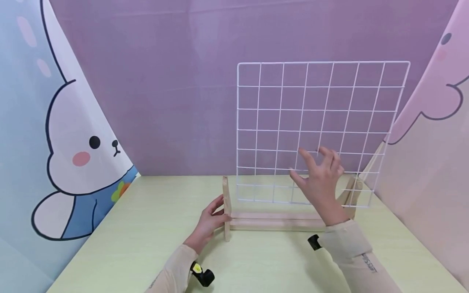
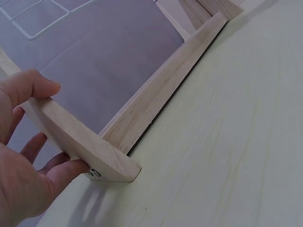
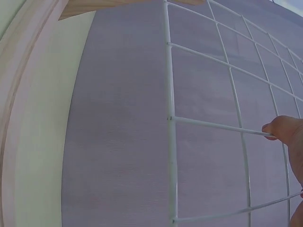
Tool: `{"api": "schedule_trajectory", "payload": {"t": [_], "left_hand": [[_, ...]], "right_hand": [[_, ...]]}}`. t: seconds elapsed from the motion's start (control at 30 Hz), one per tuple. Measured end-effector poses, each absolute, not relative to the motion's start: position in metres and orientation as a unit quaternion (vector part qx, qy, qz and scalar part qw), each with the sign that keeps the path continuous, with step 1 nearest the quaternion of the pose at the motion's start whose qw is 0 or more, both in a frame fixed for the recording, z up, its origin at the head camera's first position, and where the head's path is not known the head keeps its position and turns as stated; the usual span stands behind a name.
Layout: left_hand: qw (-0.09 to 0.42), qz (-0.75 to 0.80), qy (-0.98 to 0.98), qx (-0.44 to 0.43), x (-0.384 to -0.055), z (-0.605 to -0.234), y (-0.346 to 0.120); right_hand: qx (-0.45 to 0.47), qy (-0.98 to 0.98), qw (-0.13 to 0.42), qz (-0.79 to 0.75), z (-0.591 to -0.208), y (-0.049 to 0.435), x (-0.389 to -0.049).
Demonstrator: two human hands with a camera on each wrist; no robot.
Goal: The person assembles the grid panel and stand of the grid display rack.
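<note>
A white wire grid panel stands upright in the air, its lower edge just above a wooden stand's crossbar. My right hand holds the panel near its lower middle, with fingers spread over the wires; the right wrist view shows a fingertip on a cross wire. My left hand grips the stand's left end piece, with the thumb on one edge and fingers on the other, as the left wrist view shows. The stand's right end piece is partly hidden behind the right forearm and panel.
The stand rests on a pale yellow table. A purple backdrop hangs behind it, with cartoon-printed panels at both sides. Black devices are strapped at both wrists over beige sleeves.
</note>
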State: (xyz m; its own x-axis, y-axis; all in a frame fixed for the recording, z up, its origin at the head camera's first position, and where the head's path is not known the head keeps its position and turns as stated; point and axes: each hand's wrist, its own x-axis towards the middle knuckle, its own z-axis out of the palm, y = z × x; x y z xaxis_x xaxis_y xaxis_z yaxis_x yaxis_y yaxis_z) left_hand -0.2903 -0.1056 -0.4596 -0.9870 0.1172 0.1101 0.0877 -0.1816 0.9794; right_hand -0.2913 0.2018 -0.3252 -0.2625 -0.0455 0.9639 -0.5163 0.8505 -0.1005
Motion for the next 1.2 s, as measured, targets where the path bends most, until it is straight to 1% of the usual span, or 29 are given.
{"api": "schedule_trajectory", "payload": {"t": [0.43,1.2], "left_hand": [[0.019,0.765,0.638,0.09,-0.293,-0.46,-0.1],[0.019,0.767,0.635,0.088,-0.294,-0.462,-0.1]], "right_hand": [[0.179,-0.775,0.571,0.202,-0.316,0.198,-0.293],[0.168,-0.773,0.571,0.218,-0.302,0.194,-0.299]]}}
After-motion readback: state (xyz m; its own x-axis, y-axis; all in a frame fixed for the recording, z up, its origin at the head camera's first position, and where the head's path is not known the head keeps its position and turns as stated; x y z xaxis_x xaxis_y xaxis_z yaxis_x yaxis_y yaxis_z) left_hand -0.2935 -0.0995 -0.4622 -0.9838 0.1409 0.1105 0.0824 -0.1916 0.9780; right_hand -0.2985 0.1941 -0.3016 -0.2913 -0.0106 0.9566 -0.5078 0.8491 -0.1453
